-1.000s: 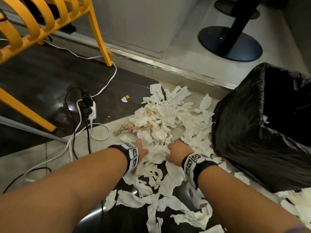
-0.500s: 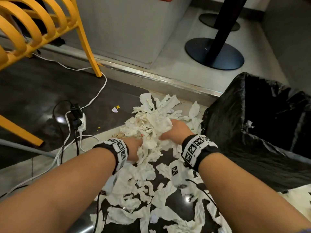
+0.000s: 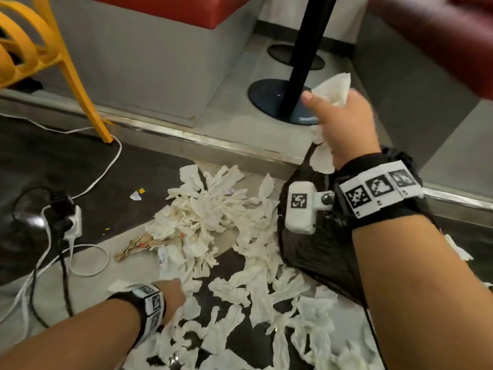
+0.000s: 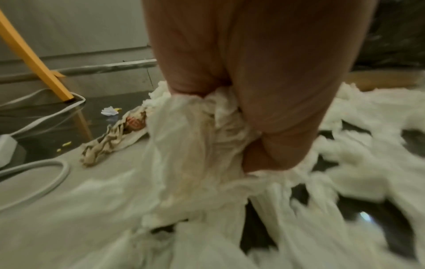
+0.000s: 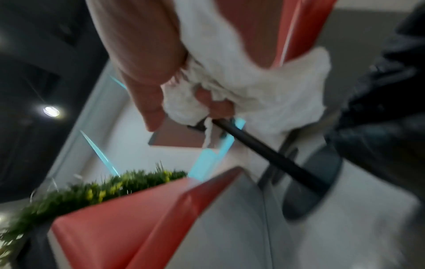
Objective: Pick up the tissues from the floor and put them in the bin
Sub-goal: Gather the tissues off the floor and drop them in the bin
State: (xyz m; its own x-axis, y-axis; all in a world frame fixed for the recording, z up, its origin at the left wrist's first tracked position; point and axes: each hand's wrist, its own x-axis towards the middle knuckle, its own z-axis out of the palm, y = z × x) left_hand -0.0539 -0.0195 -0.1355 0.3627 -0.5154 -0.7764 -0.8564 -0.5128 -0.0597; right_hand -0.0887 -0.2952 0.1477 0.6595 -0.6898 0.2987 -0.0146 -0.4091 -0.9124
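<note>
Floor (image 3: pixel 66 161) dark glossy tile, pale grey tile strip (image 3: pixel 88 287) nearer. Metal-edged step (image 3: pixel 213 141) up to a grey platform. Black table pole (image 3: pixel 306 49) on round base (image 3: pixel 266 94) there, second base (image 3: pixel 288 56) behind. Red-cushioned bench (image 3: pixel 165 6) on grey plinth. Yellow chair (image 3: pixel 34 57) at left. White cable (image 3: pixel 106 166) and power strip (image 3: pixel 73 220) on dark tile. Right wrist view: green plants (image 5: pixel 92 191), ceiling light (image 5: pixel 51 111).

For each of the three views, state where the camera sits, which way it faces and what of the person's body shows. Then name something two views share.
Head: worn on the head, looking down at the floor tissues; both forearms, left hand and right hand show.
Left wrist: looks along the hand, whose fingers grip a clump of tissues.
Right wrist: tilted up toward the red seat; fingers grip a raised wad.
Shared: head and left wrist both show the yellow chair leg.
</note>
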